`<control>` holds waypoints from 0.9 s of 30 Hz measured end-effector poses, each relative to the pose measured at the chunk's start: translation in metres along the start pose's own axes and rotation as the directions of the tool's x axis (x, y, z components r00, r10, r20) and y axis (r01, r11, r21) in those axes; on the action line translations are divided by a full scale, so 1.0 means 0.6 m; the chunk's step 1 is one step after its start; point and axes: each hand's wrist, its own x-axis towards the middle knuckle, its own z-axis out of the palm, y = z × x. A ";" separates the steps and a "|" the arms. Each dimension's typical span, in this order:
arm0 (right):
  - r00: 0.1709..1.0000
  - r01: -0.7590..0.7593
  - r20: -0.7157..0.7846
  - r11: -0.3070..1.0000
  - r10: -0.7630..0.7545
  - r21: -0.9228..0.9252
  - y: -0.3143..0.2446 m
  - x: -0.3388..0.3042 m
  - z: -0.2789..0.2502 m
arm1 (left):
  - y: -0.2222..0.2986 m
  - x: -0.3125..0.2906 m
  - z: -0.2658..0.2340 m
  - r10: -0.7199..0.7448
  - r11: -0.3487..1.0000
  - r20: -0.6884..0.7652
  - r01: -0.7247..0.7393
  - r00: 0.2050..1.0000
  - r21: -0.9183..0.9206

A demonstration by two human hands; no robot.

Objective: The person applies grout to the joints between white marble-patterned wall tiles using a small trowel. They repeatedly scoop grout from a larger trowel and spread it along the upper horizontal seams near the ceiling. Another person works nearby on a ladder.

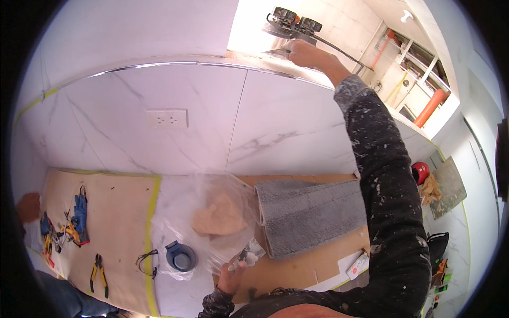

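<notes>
- Clamped around a flat scraper (251, 254) smeared with white, the left hand (231, 278) sits at the lower middle of the frame.
- Right hand (306, 54), at the upper middle, has its fingers together on a thin grey blade (277, 52) just above the ledge (260, 64); glare blurs the blade's outline.
- Close behind that hand, a twin-headed work light (297, 24) stands in the bright opening, crowding the space there.
- Down the right side, the dark, white-spattered right sleeve (382, 153) hides part of the wall and the right end of a folded grey rug (313, 214).
- Clear plastic sheeting (204, 191) spreads left of the rug, with crumpled brown paper (220, 214) near its middle and a blue container (181, 257) at its lower left.
- Lower left: a black cable (146, 261), yellow-handled pliers (98, 275) and blue gloves (80, 209) beside a jumble of tools (66, 231).
- At the far left edge, another person's hand (28, 208) is near those tools.
</notes>
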 end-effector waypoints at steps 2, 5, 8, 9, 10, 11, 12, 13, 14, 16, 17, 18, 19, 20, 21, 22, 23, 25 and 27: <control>0.991 -0.120 0.056 0.992 0.117 0.037 -0.012 0.023 0.025 | -0.012 -0.004 -0.004 -0.149 0.987 -0.026 0.147 0.989 -0.058; 0.996 -0.055 0.074 0.997 0.059 -0.045 -0.036 0.021 0.032 | -0.038 0.001 -0.008 -0.011 0.981 0.013 0.014 1.000 -0.193; 0.995 0.023 0.102 1.000 -0.022 -0.010 -0.039 -0.002 0.001 | -0.052 0.006 -0.016 -0.033 0.988 0.026 0.037 0.999 -0.147; 0.990 0.042 0.134 0.999 -0.042 0.000 -0.033 -0.008 -0.013 | -0.053 0.008 -0.016 -0.020 0.993 0.024 0.023 1.000 -0.117; 0.980 0.037 0.196 0.996 -0.022 -0.076 -0.022 -0.005 -0.032 | -0.051 0.011 -0.014 0.013 0.995 0.008 -0.012 1.000 -0.101; 0.980 -0.041 0.194 0.998 0.048 -0.041 -0.015 -0.002 -0.038 | -0.047 0.011 -0.014 0.044 0.994 0.011 -0.043 0.999 -0.098; 0.972 -0.146 0.183 0.989 0.149 -0.034 -0.006 0.006 -0.044 | -0.041 0.013 -0.013 0.007 0.996 0.009 -0.007 1.000 -0.088; 0.981 -0.112 0.159 0.993 0.114 -0.020 0.000 0.014 -0.041 | -0.033 0.011 -0.013 -0.032 0.995 0.025 0.034 0.999 -0.092; 0.988 -0.080 0.133 0.997 0.080 -0.008 0.002 0.025 -0.032 | -0.026 0.013 -0.013 -0.070 0.993 0.042 0.074 0.997 -0.095; 0.994 -0.077 0.082 0.997 0.076 0.007 -0.004 0.040 -0.008 | -0.016 0.016 -0.009 -0.035 0.995 0.051 0.040 0.998 -0.093; 0.993 -0.105 0.060 0.994 0.104 0.009 -0.015 0.043 0.009 | -0.013 0.016 -0.007 0.003 0.995 0.053 0.002 0.999 -0.102; 0.989 -0.141 0.053 0.990 0.140 0.008 -0.027 0.039 0.021 | -0.013 0.015 -0.006 0.000 0.995 0.049 0.005 0.999 -0.104; 0.990 -0.110 0.087 0.994 0.110 -0.006 -0.040 0.033 0.025 | -0.014 0.016 -0.005 0.019 0.993 0.045 -0.013 0.999 -0.116; 0.986 -0.087 0.141 0.996 0.090 -0.026 -0.053 0.021 0.023 | -0.017 0.015 -0.004 0.034 0.991 0.044 -0.028 0.998 -0.131; 0.977 -0.089 0.186 0.994 0.099 -0.059 -0.067 0.007 0.018 | -0.022 0.013 -0.004 0.012 0.991 0.042 -0.006 0.999 -0.133; 0.980 -0.010 0.200 0.999 0.018 -0.042 -0.076 -0.016 0.006 | -0.026 0.011 -0.004 -0.007 0.991 0.040 0.012 0.999 -0.135; 0.979 0.046 0.202 0.998 -0.038 -0.036 -0.077 -0.052 -0.012 | -0.030 0.011 -0.004 -0.023 0.990 0.035 0.027 0.999 -0.138; 0.973 0.044 0.228 0.999 -0.044 0.002 -0.077 -0.094 -0.049 | -0.034 0.009 -0.005 0.074 0.989 0.045 -0.068 0.996 -0.132; 0.952 -0.071 0.302 0.996 0.054 0.045 -0.066 -0.108 -0.074 | -0.033 0.007 -0.007 0.071 0.987 0.058 -0.062 0.996 -0.150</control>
